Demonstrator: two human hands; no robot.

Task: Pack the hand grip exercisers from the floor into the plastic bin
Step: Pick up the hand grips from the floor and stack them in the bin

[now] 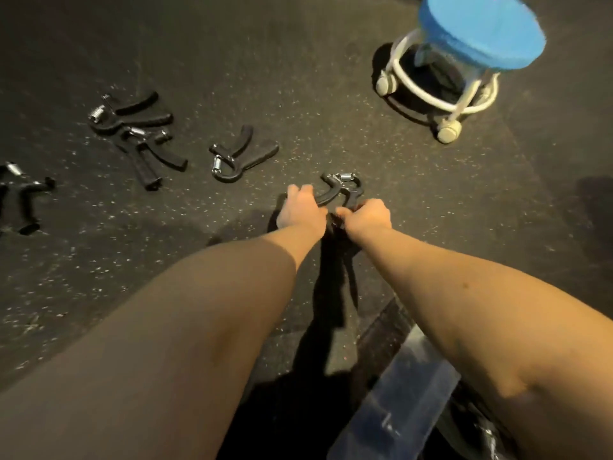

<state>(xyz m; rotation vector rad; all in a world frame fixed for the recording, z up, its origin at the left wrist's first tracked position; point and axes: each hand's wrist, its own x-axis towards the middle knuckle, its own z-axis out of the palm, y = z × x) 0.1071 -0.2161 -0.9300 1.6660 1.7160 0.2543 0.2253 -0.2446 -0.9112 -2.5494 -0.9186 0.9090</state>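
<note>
Far-left exerciser (23, 197): lying on the floor (298, 78) at the frame edge, well left of the held exerciser; partly cut off, still waiting to be packed.
Crossed pair (136, 134): two or perhaps three exercisers, overlapping and touching, left of and beyond the held one; I cannot tell the exact count from the tangle.
Single exerciser (238, 157): lying alone, just left of and beyond the held one, handles splayed, spring end nearest me.
Left hand (300, 210): I am curling it closed around the left handle of the held exerciser.
Held exerciser (341, 194): black handles, a metal coil spring at the far end; low over or on the floor, I cannot tell which.
Right hand (366, 215): I am closing it on the other handle, fingers tucked under and hidden.
Plastic bin (398, 393): clear, near me, below and right of the held exerciser, partly behind my right forearm; contents unreadable.
Stool (464, 61): blue-topped, on white castors, well beyond and right; no part in the task.
Progress: judging early to middle; at least four exercisers are still lying out, plus the one I am holding.
</note>
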